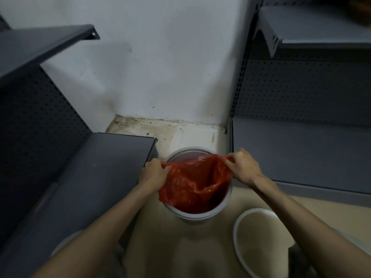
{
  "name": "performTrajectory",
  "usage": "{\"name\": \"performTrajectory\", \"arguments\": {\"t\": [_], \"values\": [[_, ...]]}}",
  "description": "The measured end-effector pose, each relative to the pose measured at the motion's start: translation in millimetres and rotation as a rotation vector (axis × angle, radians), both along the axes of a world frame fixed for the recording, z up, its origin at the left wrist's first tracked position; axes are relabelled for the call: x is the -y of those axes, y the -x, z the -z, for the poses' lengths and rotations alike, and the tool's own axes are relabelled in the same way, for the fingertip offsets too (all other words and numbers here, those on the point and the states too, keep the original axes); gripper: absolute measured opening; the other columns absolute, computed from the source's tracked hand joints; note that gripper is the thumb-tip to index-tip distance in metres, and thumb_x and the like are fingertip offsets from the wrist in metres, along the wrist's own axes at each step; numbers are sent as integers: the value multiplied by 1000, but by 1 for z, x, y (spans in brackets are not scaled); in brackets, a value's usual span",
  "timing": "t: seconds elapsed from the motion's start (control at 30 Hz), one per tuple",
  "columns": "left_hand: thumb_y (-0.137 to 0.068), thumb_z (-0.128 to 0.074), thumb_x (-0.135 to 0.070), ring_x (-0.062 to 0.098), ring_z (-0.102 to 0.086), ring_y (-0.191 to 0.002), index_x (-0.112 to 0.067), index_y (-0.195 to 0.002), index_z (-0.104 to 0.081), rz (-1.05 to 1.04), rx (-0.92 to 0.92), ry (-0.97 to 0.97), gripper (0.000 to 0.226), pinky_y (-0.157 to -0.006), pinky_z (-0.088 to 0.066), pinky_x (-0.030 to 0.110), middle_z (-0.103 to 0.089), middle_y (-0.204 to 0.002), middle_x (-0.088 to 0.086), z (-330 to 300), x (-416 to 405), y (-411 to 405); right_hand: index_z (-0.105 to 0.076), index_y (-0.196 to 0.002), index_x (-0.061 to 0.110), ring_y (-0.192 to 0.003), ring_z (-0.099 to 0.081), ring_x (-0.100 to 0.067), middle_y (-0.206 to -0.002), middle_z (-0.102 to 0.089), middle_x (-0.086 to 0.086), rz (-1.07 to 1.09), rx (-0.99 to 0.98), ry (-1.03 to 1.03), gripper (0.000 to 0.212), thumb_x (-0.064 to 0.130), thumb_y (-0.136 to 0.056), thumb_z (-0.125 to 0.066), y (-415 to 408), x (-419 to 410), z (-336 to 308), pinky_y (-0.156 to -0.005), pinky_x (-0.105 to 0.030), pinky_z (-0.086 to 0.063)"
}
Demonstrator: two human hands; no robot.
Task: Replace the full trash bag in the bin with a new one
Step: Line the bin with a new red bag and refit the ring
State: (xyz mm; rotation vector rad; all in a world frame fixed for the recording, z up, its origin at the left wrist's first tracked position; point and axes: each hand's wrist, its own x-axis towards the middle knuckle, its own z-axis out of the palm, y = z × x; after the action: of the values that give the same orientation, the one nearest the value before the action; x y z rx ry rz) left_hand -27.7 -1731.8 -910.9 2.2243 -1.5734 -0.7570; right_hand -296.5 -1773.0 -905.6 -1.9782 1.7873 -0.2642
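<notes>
A round white bin (pixel 197 216) stands on the floor between two grey shelf units. A red plastic bag (pixel 193 184) hangs open inside it, its mouth stretched across the bin's top. My left hand (pixel 154 171) pinches the bag's left edge at the bin's left rim. My right hand (pixel 243 164) pinches the bag's right edge above the right rim. The bag's near edge drapes over the front-left of the rim; the far rim is bare. The bottom of the bag is in shadow.
A white ring-shaped rim or lid (pixel 240 241) lies on the floor at lower right. A low grey shelf (pixel 104 167) touches the bin's left side; another shelf unit (pixel 301 153) stands right. A dirty tiled corner and white wall (pixel 170 77) lie behind.
</notes>
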Motion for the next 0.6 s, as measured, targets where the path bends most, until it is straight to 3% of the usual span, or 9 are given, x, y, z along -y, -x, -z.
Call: {"name": "performTrajectory", "arguments": {"t": [0.1, 0.17, 0.23, 0.33, 0.43, 0.53, 0.6], "values": [[-87, -67, -34, 24, -66, -86, -31, -83, -65, -55, -18, 65, 6, -80, -57, 37, -68, -87, -2, -10, -3, -7, -71, -95, 13, -105, -53, -29, -106, -58, -10, -5, 13, 24, 28, 32, -96, -51, 0, -2, -9, -78, -40, -46], [-85, -69, -30, 22, -61, -86, -26, -86, -60, -90, -1, 105, 10, -76, -54, 35, -63, -89, -1, -12, -3, -12, -67, -104, 13, -100, -59, -28, -108, -61, -9, -6, 61, 70, 22, 26, -96, -52, -1, -4, -15, -80, -40, -50], [-88, -63, -15, 23, -60, -87, -19, -90, -61, -105, 1, 137, 4, -73, -49, 33, -62, -89, 2, -14, -3, -15, -60, -105, 17, -92, -63, -26, -104, -66, -6, -8, 98, 102, 14, 24, -95, -54, -2, -5, -18, -76, -41, -52], [-93, -46, 0, 24, -61, -89, -8, -93, -66, -91, -12, 160, 22, -72, -46, 32, -65, -95, 10, -13, -4, -14, -57, -99, 20, -92, -63, -27, -98, -68, -3, -41, 70, 109, 8, 26, -95, -55, -2, -8, -19, -72, -39, -48], [-98, -45, -16, 21, -55, -93, -7, -95, -65, -13, -22, 168, 22, -77, -39, 29, -56, -101, 8, -11, -9, -11, -64, -97, 20, -92, -63, -23, -97, -68, -1, -70, 56, 79, 12, 29, -95, -56, -2, -9, -19, -74, -35, -46], [-94, -54, -39, 15, -54, -90, -20, -96, -63, 50, -10, 107, 20, -77, -42, 30, -52, -99, -2, -5, -14, -14, -66, -85, 18, -85, -56, -18, -90, -60, 0, -73, 86, 18, 13, 27, -94, -61, 2, -7, -17, -72, -32, -42], [-91, -59, -42, 14, -55, -87, -27, -93, -62, 71, 71, 122, 16, -74, -43, 30, -52, -96, -5, -1, -15, -19, -67, -79, 14, -82, -60, -17, -85, -65, 0, -65, 152, -38, 16, 24, -92, -64, 8, -4, -15, -72, -34, -48]]}}
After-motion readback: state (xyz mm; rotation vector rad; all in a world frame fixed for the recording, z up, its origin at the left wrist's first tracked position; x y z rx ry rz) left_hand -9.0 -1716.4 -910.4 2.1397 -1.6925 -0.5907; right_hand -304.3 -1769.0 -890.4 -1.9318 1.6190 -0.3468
